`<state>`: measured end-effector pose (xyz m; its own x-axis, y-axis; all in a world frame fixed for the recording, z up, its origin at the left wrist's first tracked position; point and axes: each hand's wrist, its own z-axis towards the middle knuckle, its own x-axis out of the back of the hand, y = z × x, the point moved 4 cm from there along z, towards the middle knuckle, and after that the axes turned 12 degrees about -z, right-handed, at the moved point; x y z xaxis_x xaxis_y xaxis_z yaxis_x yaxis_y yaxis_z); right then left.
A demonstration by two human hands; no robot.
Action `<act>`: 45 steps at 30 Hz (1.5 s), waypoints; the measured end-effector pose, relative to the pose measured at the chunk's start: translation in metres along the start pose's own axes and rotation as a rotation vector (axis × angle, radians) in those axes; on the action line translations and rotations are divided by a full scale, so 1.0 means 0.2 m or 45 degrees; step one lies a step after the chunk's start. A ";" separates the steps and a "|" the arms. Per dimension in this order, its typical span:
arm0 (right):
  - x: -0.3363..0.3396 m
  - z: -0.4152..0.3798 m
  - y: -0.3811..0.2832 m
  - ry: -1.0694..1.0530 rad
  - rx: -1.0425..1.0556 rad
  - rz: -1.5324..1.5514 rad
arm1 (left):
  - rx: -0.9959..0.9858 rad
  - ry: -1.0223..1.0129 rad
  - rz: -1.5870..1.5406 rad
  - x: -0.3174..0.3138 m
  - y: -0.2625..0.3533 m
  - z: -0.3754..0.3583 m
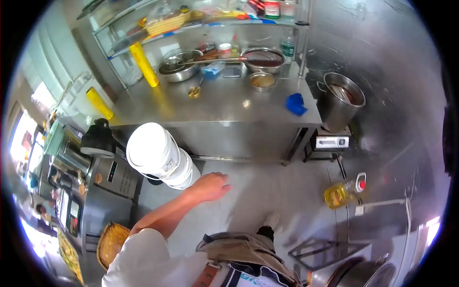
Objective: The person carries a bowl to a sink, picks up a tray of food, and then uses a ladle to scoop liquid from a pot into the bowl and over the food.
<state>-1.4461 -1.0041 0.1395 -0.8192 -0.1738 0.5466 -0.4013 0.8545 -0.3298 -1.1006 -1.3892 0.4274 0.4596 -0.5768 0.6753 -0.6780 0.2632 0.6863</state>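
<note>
One left hand (212, 186), back upward, extends beside white buckets (165, 154).

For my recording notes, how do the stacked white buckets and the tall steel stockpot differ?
The buckets are white, while the stockpot is metallic grey. The buckets are two, stacked one on the other; the stockpot is a single vessel, set above a burner. The stockpot is open, showing reddish contents; the buckets' top shows only plain white. Both are round containers.
</note>
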 end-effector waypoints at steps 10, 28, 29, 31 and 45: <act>1.24 1.75 -0.40 -0.021 0.641 -1.247 | 0.322 0.535 -0.047 0.18 0.03 0.24; 1.16 0.82 -4.03 -0.339 1.013 0.032 | 0.304 0.398 -2.245 1.00 -1.20 2.12; 1.13 0.76 -4.10 -0.384 1.038 0.004 | 0.395 0.440 -2.350 1.15 -1.22 2.23; 1.14 0.71 -4.27 -0.282 1.083 0.002 | 0.720 0.676 -2.683 1.41 -1.39 2.56; 1.10 0.82 -5.52 -0.219 1.445 0.032 | -0.178 1.230 -2.825 1.88 -1.65 2.69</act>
<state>-1.2505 -2.0656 0.4975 -0.8423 -0.3022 0.4464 -0.4506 -0.0599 -0.8907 -1.0136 -2.1086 0.3092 0.1890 0.3934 -0.8997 0.9688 0.0749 0.2362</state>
